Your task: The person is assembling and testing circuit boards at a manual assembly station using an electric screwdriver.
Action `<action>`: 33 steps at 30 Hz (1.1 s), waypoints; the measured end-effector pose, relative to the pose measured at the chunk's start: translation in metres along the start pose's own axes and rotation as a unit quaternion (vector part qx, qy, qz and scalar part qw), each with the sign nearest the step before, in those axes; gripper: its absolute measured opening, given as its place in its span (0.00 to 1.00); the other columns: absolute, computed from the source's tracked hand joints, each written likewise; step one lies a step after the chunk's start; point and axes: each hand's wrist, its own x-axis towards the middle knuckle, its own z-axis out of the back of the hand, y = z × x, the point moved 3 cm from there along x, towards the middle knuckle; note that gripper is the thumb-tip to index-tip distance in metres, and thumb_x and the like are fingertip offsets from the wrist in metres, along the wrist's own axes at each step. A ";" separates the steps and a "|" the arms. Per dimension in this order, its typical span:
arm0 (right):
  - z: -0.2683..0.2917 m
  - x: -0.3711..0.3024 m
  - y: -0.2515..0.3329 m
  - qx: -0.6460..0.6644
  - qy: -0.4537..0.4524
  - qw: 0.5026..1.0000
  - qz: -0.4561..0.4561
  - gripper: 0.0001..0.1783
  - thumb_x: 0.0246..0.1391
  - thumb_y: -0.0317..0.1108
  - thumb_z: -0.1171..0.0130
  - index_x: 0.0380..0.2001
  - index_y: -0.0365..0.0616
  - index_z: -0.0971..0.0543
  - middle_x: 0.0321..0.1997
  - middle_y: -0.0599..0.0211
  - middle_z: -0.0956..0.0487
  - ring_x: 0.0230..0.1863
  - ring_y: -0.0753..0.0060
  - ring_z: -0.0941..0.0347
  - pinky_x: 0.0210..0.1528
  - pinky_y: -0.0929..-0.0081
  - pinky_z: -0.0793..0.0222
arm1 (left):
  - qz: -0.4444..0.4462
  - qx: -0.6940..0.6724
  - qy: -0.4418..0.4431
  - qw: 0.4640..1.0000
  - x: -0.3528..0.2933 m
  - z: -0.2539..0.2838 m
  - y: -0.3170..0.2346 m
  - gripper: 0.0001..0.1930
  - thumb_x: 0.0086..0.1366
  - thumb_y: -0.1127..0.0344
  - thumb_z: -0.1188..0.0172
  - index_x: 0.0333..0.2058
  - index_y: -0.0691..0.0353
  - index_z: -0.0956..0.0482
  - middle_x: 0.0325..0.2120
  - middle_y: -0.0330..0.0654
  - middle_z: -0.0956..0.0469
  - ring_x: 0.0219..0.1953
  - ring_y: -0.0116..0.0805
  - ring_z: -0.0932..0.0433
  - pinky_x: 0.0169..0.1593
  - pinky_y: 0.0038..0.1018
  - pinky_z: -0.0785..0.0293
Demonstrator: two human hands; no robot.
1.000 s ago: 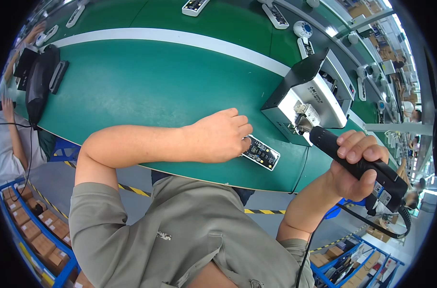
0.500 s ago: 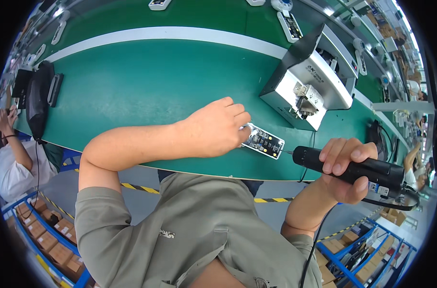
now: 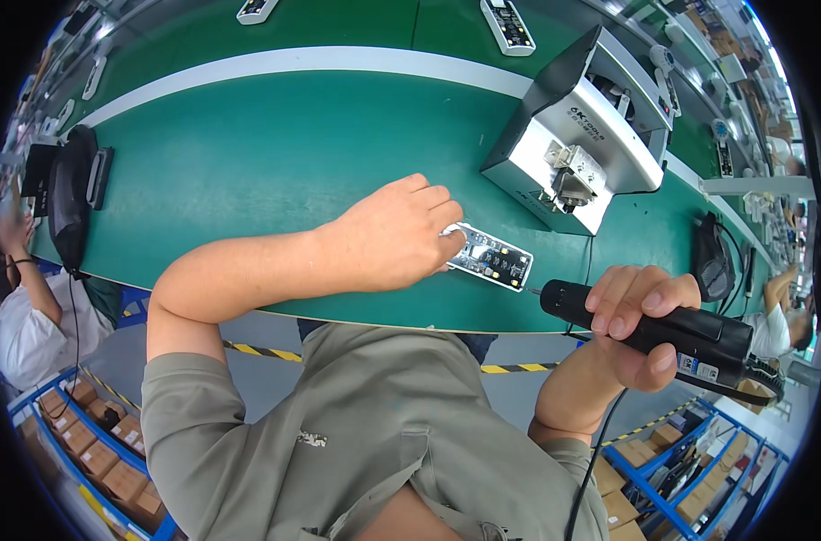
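Observation:
My left hand [image 3: 397,233] grips the left end of a narrow white housing [image 3: 493,258] with a dark circuit board and small yellowish parts inside. The housing lies on, or just above, the green bench, its left end hidden by my fingers. In my right hand [image 3: 640,316] is a black electric screwdriver [image 3: 690,341], held nearly level with its bit pointing left. The bit tip [image 3: 534,291] is close beside the right end of the housing; whether they touch I cannot tell.
A silver and black screw feeder [image 3: 568,149] stands behind my right hand. Beyond the pale strip [image 3: 329,59], white housings [image 3: 508,27] lie on a green belt. A dark bag-like thing [image 3: 72,194] sits at the left, where another person [image 3: 45,316] works. The screwdriver's cable [image 3: 600,451] hangs down.
The screwdriver in my right hand has shifted slightly left and its bit is nearer the housing. The white housings on the far belt have moved left.

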 end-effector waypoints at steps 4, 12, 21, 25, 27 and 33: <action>-0.001 0.000 -0.003 0.005 -0.009 1.000 -0.009 0.20 0.46 0.39 0.37 0.38 0.41 0.30 0.23 0.65 0.24 0.23 0.72 0.27 0.32 0.75 0.28 | -0.001 0.011 -0.003 1.000 0.000 -0.001 0.001 0.14 0.51 0.61 0.37 0.36 0.61 0.23 0.38 0.44 0.28 0.37 0.39 0.30 0.44 0.32 0.34; -0.009 -0.001 -0.005 0.007 0.028 0.999 -0.014 0.18 0.43 0.37 0.34 0.35 0.42 0.29 0.22 0.65 0.24 0.21 0.71 0.27 0.32 0.76 0.28 | -0.013 0.015 -0.010 1.000 -0.001 -0.003 0.003 0.14 0.50 0.61 0.36 0.35 0.61 0.23 0.37 0.44 0.27 0.37 0.39 0.29 0.44 0.31 0.33; -0.001 0.000 0.009 0.022 -0.017 1.000 -0.002 0.18 0.48 0.40 0.38 0.37 0.43 0.30 0.22 0.69 0.25 0.21 0.73 0.29 0.30 0.76 0.31 | -0.011 0.035 -0.013 0.999 -0.001 0.012 0.013 0.15 0.50 0.60 0.38 0.37 0.59 0.24 0.31 0.42 0.26 0.34 0.38 0.28 0.43 0.30 0.34; 0.024 0.000 0.015 0.030 -0.074 0.996 0.049 0.16 0.53 0.41 0.44 0.40 0.43 0.30 0.23 0.70 0.27 0.22 0.75 0.31 0.29 0.77 0.34 | 0.044 0.023 0.010 0.999 -0.007 0.042 0.034 0.28 0.48 0.60 0.34 0.49 0.59 0.28 0.37 0.40 0.26 0.39 0.37 0.28 0.46 0.31 0.34; 0.037 -0.001 0.000 -0.005 -0.080 0.996 0.028 0.16 0.55 0.42 0.46 0.41 0.43 0.30 0.23 0.70 0.28 0.22 0.76 0.33 0.30 0.77 0.35 | 0.064 0.051 -0.032 0.996 -0.016 0.063 0.056 0.28 0.48 0.60 0.34 0.50 0.59 0.28 0.38 0.39 0.25 0.40 0.37 0.27 0.47 0.31 0.35; 0.046 -0.008 -0.023 -0.030 -0.118 0.992 0.031 0.14 0.56 0.40 0.48 0.40 0.43 0.29 0.22 0.69 0.28 0.20 0.76 0.34 0.28 0.77 0.35 | 0.121 0.126 -0.108 0.979 0.030 0.092 0.118 0.23 0.51 0.61 0.35 0.48 0.57 0.25 0.41 0.39 0.24 0.42 0.39 0.26 0.48 0.34 0.34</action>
